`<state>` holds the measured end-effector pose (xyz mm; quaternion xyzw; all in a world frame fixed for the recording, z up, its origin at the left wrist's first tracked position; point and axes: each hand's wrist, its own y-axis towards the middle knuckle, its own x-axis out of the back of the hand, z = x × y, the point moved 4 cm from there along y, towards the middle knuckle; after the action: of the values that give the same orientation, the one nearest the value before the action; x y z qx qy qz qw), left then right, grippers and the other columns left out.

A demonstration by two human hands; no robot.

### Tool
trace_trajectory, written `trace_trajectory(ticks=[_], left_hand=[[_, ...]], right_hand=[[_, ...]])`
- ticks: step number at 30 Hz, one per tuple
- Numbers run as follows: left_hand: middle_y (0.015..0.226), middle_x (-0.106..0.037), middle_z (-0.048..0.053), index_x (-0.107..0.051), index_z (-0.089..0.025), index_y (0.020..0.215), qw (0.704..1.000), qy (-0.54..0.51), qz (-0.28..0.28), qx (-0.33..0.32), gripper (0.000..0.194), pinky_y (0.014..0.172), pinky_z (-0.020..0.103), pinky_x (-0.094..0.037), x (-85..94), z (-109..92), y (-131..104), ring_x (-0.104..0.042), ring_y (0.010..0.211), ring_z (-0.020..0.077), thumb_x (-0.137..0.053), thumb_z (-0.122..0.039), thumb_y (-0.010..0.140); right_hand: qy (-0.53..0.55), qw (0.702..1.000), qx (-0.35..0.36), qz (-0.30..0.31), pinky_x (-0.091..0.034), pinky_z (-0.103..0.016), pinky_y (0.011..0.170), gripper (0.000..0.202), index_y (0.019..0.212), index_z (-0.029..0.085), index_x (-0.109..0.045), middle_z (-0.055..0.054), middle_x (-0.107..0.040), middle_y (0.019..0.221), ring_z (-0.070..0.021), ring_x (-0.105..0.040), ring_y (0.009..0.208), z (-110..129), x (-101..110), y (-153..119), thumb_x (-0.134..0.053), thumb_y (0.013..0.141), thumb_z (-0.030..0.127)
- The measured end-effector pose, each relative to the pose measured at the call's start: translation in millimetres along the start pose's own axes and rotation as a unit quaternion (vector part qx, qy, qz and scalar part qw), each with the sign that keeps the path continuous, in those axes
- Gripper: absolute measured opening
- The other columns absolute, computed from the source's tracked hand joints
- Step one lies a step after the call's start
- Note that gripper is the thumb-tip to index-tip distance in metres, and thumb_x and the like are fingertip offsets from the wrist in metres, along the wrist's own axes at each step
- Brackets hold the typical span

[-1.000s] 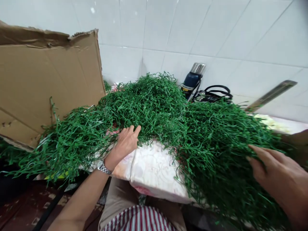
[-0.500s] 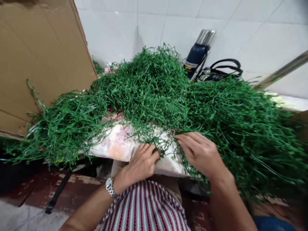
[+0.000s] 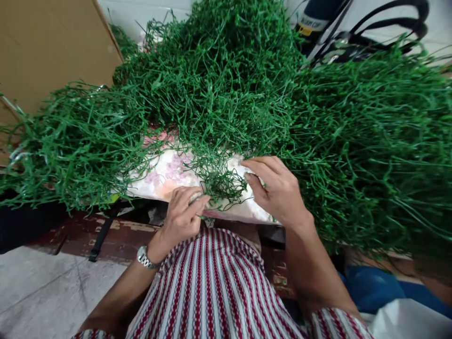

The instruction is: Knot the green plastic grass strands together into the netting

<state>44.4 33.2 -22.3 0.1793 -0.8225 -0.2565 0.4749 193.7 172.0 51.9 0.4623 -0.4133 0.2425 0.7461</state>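
Thin green branching stems, like plastic greenery, lie in a tangled heap across a floral-patterned white surface. A small loose clump of stems rests between my two hands. My left hand, wearing a metal-band watch, is at the front edge with its fingers curled together. Whatever may be between those fingers is too small to make out. On the clump's right side is my right hand, palm turned inward. Its thumb and forefinger tips are apart, with nothing visible held between them.
More stems are piled on the left and, in a thick mass, on the right. Behind are a cardboard box, a dark blue flask and a bag with black handles. Blue fabric shows at lower right.
The view has moved closer and tipped down. My left hand has drawn away leftward from the small clump, and my right thumb and forefinger have parted.
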Motion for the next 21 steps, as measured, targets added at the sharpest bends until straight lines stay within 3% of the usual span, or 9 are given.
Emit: trace_trajectory(ticks=[5,9,11,13,16,21], left_hand=[[0.121,-0.05,0.014,-0.037,-0.017,0.132,0.99,-0.006,0.006,0.138,0.059,0.096,0.041,-0.043,6.0,17,14,-0.046,0.114,0.0241,-0.053,-0.012,0.076],[0.143,-0.031,0.015,-0.017,-0.017,0.14,0.979,-0.075,0.054,0.181,0.08,0.108,0.045,-0.031,-0.2,39,47,-0.03,0.131,0.0269,-0.059,-0.017,0.072],[0.146,-0.025,0.013,-0.016,-0.019,0.14,0.972,-0.121,0.068,0.19,0.081,0.11,0.046,-0.027,-7.3,48,63,-0.026,0.134,0.0263,-0.058,-0.017,0.071],[0.145,-0.029,0.013,-0.021,-0.018,0.139,0.962,-0.157,0.078,0.21,0.075,0.109,0.045,-0.029,-15.0,52,70,-0.03,0.133,0.0251,-0.055,-0.015,0.072],[0.137,-0.043,0.012,-0.034,-0.015,0.133,0.957,-0.17,0.096,0.217,0.06,0.107,0.042,-0.034,-21.7,42,66,-0.041,0.126,0.0227,-0.048,-0.011,0.075],[0.112,-0.06,0.011,-0.05,-0.014,0.118,0.97,-0.094,0.158,0.159,0.04,0.093,0.043,-0.046,-17.8,1,42,-0.054,0.106,0.024,-0.044,-0.013,0.079]], right_hand=[[0.034,0.988,-0.057,0.142,-0.046,-0.04,0.088,0.039,0.12,0.013,-0.049,-0.012,-0.058,0.111,-0.0234,-0.053,0.102,-2,-31,-1,-0.043,0.089,0.035],[0.077,0.981,-0.073,0.161,-0.043,-0.039,0.095,0.057,0.129,0.014,-0.04,-0.013,-0.05,0.122,-0.024,-0.048,0.112,5,-36,-13,-0.047,0.085,0.048],[0.089,0.978,-0.079,0.17,-0.038,-0.04,0.102,0.068,0.134,0.016,-0.034,-0.013,-0.042,0.131,-0.0247,-0.041,0.121,10,-37,-19,-0.051,0.08,0.053],[0.094,0.974,-0.09,0.186,-0.034,-0.042,0.105,0.08,0.138,0.018,-0.026,-0.014,-0.033,0.139,-0.026,-0.032,0.128,15,-42,-24,-0.056,0.075,0.056],[0.074,0.97,-0.108,0.203,-0.033,-0.046,0.104,0.093,0.142,0.02,-0.017,-0.016,-0.022,0.144,-0.0307,-0.026,0.132,20,-51,-30,-0.064,0.07,0.053],[0.061,0.978,-0.087,0.182,-0.036,-0.05,0.1,0.1,0.144,0.02,-0.005,-0.02,-0.01,0.147,-0.035,-0.024,0.132,25,-63,-30,-0.07,0.068,0.027]])
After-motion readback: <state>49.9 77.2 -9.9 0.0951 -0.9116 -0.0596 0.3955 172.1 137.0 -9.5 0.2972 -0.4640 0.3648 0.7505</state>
